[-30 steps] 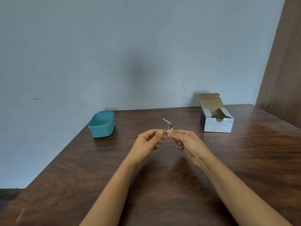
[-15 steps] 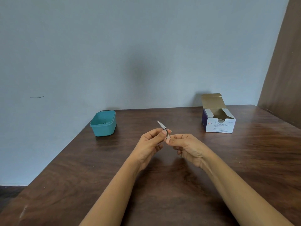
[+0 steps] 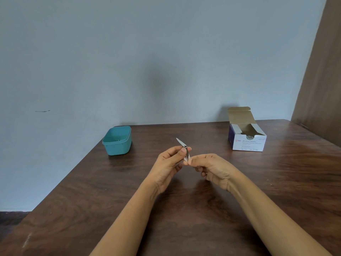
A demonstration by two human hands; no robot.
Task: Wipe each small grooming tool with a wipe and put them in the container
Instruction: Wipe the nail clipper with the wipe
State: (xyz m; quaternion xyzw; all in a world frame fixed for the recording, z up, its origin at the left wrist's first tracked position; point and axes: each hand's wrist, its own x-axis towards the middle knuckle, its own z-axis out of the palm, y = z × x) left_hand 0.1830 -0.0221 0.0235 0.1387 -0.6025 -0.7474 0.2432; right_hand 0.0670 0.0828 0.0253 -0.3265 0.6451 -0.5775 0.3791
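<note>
Item: nail clipper (image 3: pixel 185 151), small, metal. It is being held in the air over the middle of the worktop (image 3: pixel 184 209), tilted, with its thin lever sticking up and away toward the far left.

Left hand (image 3: pixel 168 165): its fingers (image 3: pixel 181 151) are curling in and pinching the clipper near the pivot at the upper end.

Right hand (image 3: pixel 212 168): its fingers (image 3: pixel 191 159) are bunching together and pinching the lower end of the same clipper. The two hands are almost touching at the tool, and both forearms are reaching in from the near edge.

Teal container (image 3: pixel 118 149): open-topped, sitting at the far left corner of the worktop, well apart from the hands. Something small is lying inside, too small to identify.

Box of alcohol swabs (image 3: pixel 248 144): white and purple, standing at the far right with its lid flap standing open.

Surroundings: a pale blue-grey wall (image 3: pixel 147 61) behind and a brown wooden panel (image 3: pixel 321 71) at the right.
</note>
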